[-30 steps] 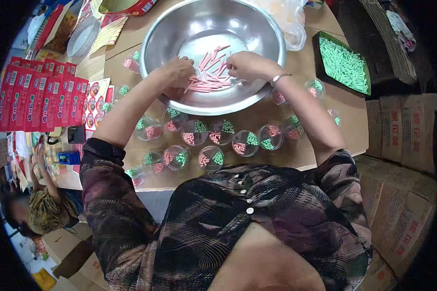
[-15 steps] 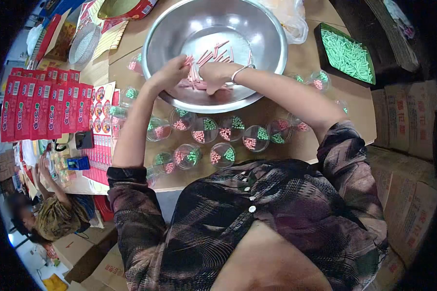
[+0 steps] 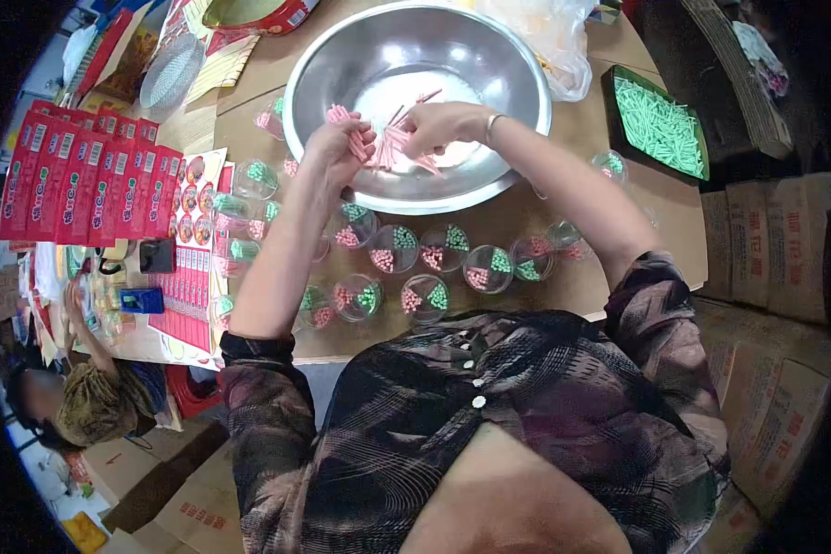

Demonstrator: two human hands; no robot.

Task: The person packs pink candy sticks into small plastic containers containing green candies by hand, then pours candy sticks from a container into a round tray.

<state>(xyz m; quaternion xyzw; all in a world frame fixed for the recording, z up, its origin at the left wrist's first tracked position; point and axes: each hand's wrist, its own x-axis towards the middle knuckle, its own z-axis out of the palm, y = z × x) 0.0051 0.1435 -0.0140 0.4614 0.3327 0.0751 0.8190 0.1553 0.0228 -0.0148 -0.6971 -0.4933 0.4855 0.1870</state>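
Observation:
A wide steel basin [image 3: 415, 198] sits at the top middle, with loose pink sticks [image 3: 392, 148] in its bottom. My left hand [image 3: 337, 152] is closed around a bundle of pink sticks [image 3: 340, 115] at the basin's left rim. Inside the basin my right hand [image 3: 439, 129], with a bracelet at the wrist, has its fingers closed on more pink sticks. Several clear round cups stand in front of the basin, such as one cup [image 3: 394, 248] holding pink and green sticks upright, seen end-on.
A black tray [image 3: 704, 166] of green sticks lies at the right. Red printed packets [image 3: 92, 180] are stacked at the left, beside sticker sheets [image 3: 189, 277]. A plastic bag [image 3: 563, 55] rests behind the basin. Another person [image 3: 102, 397] sits at the lower left; cardboard boxes [image 3: 776, 249] stand right.
My left hand has lifted to the basin's rim with a bundle of pink sticks showing in it. My right hand has shifted slightly right and up, gathering sticks. The view has moved slightly.

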